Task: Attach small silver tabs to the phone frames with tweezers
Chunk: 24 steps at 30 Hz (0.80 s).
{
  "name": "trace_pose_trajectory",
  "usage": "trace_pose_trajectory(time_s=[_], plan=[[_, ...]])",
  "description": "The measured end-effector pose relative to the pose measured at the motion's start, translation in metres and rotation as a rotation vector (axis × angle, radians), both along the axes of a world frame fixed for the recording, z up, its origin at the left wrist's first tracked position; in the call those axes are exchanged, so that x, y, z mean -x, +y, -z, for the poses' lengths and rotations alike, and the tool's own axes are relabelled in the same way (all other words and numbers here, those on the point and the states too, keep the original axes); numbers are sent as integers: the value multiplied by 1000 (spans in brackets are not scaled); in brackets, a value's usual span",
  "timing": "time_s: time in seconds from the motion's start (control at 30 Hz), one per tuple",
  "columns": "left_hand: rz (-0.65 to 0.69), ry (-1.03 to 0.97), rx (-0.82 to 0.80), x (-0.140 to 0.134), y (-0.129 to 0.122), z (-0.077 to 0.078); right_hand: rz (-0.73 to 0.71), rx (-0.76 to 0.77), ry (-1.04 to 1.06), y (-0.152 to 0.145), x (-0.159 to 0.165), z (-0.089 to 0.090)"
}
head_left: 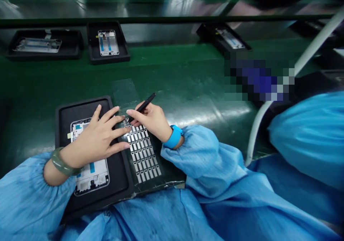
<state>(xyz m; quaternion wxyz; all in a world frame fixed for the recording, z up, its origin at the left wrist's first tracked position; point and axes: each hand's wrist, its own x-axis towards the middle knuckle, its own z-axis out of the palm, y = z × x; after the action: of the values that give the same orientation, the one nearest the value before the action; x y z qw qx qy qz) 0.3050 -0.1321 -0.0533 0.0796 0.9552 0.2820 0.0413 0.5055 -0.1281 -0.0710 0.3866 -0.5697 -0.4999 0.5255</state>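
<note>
My right hand (153, 119) is closed around slim black tweezers (146, 102), their tip pointing down at the top left of a sheet of small silvery adhesive pieces (144, 153). The pieces lie in rows on the table's dark green surface. Fingers spread, my left hand (98, 138) reaches over a phone frame (94, 179) and its fingertips rest at the sheet's upper left edge. The white phone frame with blue strips lies in a black tray (118, 174), its middle hidden by my left hand. Whether the tweezers grip a piece cannot be made out.
Behind stand more black trays with phone frames: one at far left (76, 47), one beside it (123, 51), one at right (215, 42). A clear film (125, 90) lies beyond my hands. To the right are a pale curved tube (258, 126) and another person's blue sleeve (309, 137).
</note>
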Motion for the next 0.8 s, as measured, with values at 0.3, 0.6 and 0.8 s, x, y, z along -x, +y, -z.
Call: trace_pose_trajectory(time_s=[0.3, 0.6, 0.8], plan=[[6, -37, 3, -1, 1, 1, -1, 25, 3, 2, -2, 0], [-3, -56, 41, -6, -1, -3, 30, 172, 286, 8, -5, -9], [-74, -151, 57, 0, -6, -5, 41, 168, 538, 6, -7, -24]])
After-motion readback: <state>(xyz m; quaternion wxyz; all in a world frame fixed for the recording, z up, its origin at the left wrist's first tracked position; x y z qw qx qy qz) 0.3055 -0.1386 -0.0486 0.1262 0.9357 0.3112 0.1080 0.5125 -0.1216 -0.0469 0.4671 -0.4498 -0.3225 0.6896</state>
